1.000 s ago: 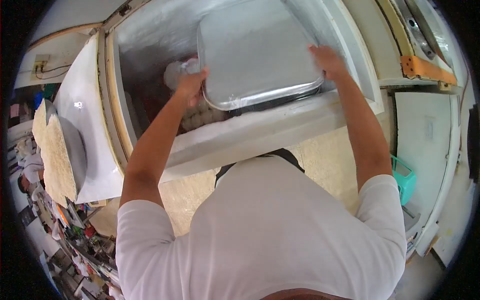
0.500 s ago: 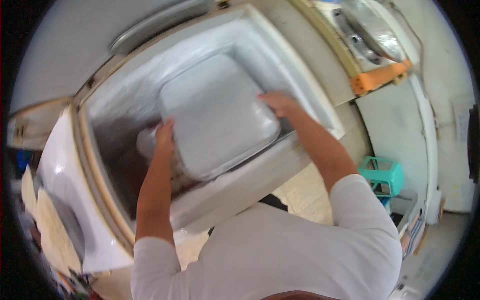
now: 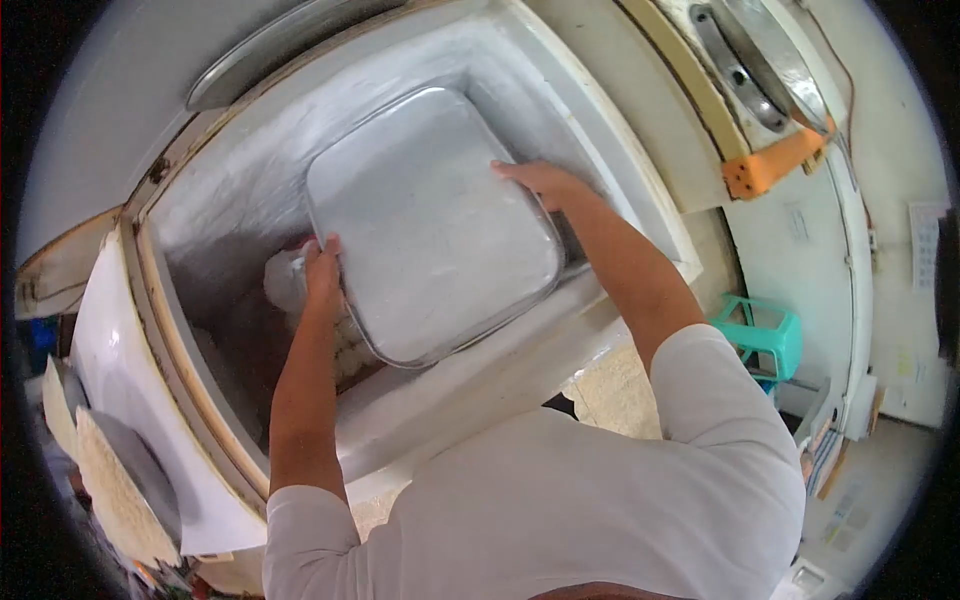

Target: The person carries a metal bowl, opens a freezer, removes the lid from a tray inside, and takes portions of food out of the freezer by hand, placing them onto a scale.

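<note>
A large square metal tray [image 3: 430,220] with rounded corners lies over the right part of an open chest freezer [image 3: 470,400] with frosted inner walls. My left hand [image 3: 322,275] grips the tray's left edge, thumb on top, fingers partly hidden. On the opposite side, my right hand [image 3: 545,184] holds the right edge, its fingertips over the tray's surface. Beside my left hand, a whitish bag [image 3: 285,280] sits lower in the freezer, and pale round items show beneath the tray's left edge. What the tray rests on is hidden.
A teal plastic stool [image 3: 765,338] stands on the floor at the right. An orange bracket [image 3: 770,165] juts from metal equipment at the upper right. The white freezer lid [image 3: 130,390] is at the left, with a broken-edged tan board [image 3: 120,490] beyond it.
The view has swung, so the freezer and tray appear turned and further left. The tray now sits deeper within the freezer opening, both hands still on its edges.
</note>
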